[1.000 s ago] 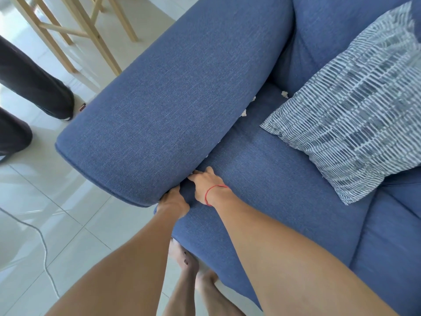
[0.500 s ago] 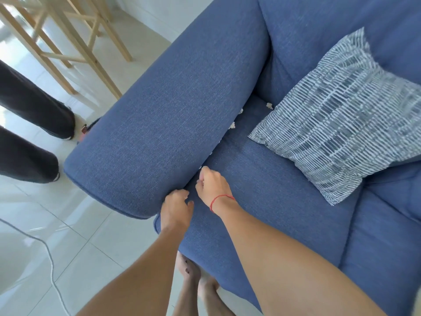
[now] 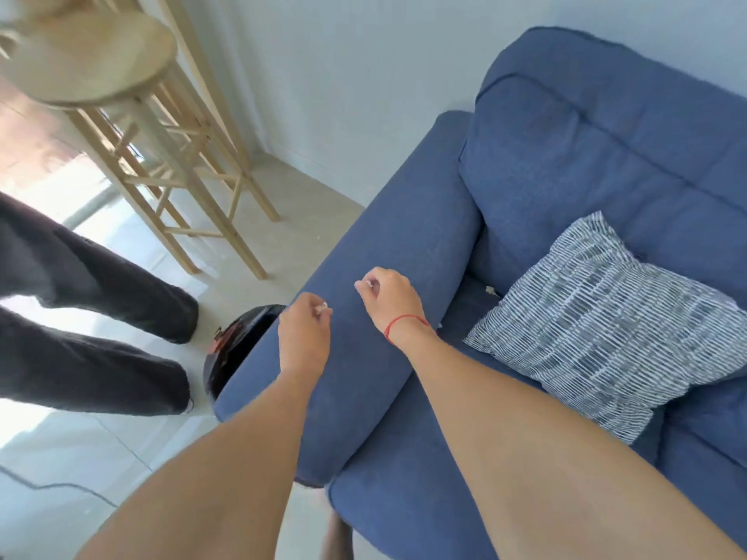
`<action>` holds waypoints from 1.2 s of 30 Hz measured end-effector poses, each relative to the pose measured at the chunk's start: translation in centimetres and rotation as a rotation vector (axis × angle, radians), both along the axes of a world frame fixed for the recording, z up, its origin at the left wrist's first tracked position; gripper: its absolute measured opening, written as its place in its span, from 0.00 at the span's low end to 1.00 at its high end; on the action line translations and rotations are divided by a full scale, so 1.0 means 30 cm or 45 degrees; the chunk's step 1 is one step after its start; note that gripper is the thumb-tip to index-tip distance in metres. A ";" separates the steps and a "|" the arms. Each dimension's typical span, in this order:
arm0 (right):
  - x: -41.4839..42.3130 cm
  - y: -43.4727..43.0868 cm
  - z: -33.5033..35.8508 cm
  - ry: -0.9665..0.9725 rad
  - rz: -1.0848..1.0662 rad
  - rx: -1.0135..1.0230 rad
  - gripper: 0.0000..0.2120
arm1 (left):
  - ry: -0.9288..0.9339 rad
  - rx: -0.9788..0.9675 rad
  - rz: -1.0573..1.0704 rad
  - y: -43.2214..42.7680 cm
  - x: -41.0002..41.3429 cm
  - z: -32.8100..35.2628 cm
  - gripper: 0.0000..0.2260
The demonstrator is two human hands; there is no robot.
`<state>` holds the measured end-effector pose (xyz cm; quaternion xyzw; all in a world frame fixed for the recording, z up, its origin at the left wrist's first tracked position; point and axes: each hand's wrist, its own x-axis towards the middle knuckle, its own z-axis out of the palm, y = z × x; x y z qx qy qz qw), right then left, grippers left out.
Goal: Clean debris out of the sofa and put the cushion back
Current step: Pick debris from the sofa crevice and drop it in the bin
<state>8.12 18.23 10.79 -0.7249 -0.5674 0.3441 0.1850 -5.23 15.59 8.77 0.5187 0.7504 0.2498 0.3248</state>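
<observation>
A blue fabric sofa [image 3: 586,163] fills the right side, its armrest [image 3: 380,276] running toward me. Both my hands hover over the armrest. My left hand [image 3: 304,333] pinches a small white scrap of debris [image 3: 324,305] between its fingertips. My right hand [image 3: 386,297], with a red string on the wrist, also pinches a white bit [image 3: 368,283]. A blue-and-white patterned cushion [image 3: 606,329] lies on the seat. One more white scrap [image 3: 490,290] sits in the gap between seat and armrest.
A black bin [image 3: 234,349] stands on the floor just left of the armrest. Another person's dark trouser legs [image 3: 93,317] stand at the left. Wooden stools [image 3: 133,115] are at the upper left. A thin cable [image 3: 60,485] crosses the pale tiled floor.
Both hands have lifted out of the gap beside the seat and risen over the armrest, each pinching white debris. The view has swung up and left, revealing the bin.
</observation>
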 end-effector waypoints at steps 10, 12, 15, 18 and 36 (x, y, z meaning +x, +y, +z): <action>-0.473 0.299 -0.150 -0.005 0.222 -0.190 0.12 | 0.203 -0.168 0.144 0.289 -0.462 -0.176 0.08; -0.529 0.322 -0.180 -0.021 0.249 -0.229 0.11 | 0.211 -0.183 0.161 0.309 -0.509 -0.209 0.08; -0.589 0.335 -0.220 -0.059 0.265 -0.293 0.08 | 0.209 -0.241 0.190 0.326 -0.566 -0.255 0.07; -0.626 0.331 -0.252 -0.112 0.369 -0.442 0.07 | 0.242 -0.428 0.106 0.324 -0.602 -0.298 0.10; -0.105 0.169 0.039 -0.132 0.218 -0.387 0.24 | 0.278 -0.485 -0.213 0.214 -0.122 0.019 0.17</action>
